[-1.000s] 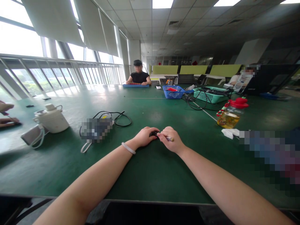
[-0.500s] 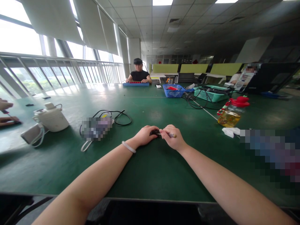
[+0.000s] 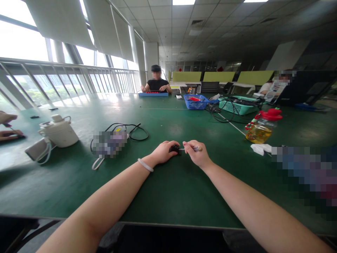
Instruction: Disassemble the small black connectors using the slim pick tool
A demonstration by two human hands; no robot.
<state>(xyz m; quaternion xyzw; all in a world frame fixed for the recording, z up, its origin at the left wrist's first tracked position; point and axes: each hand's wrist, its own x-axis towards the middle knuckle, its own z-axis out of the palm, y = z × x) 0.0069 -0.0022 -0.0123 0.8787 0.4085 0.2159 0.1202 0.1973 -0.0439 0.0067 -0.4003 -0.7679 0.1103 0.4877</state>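
Note:
Near the middle of the green table (image 3: 168,189), my left hand (image 3: 165,152) is closed on a small black object (image 3: 174,149), with its fingers over the top and thumb at the near side. To the right, my right hand (image 3: 198,153) grips a thin screwdriver-like tool (image 3: 197,149) with a light handle. The tool's shaft points left and its tip is at the black object's right side; whether they touch is too small to tell. A white band is round my left wrist.
Left lie a cable with a blurred item (image 3: 110,143), a white jug-like bottle (image 3: 61,131) and a phone-like object (image 3: 39,149). Another person's hands are at the far left edge. Right stands a red-lidded bottle (image 3: 260,130). Blue (image 3: 196,102) and green baskets (image 3: 237,107) are farther back, near a seated person.
My right hand has shifted slightly right with the tool, and more of the shaft and the black object shows. My left hand has kept its hold.

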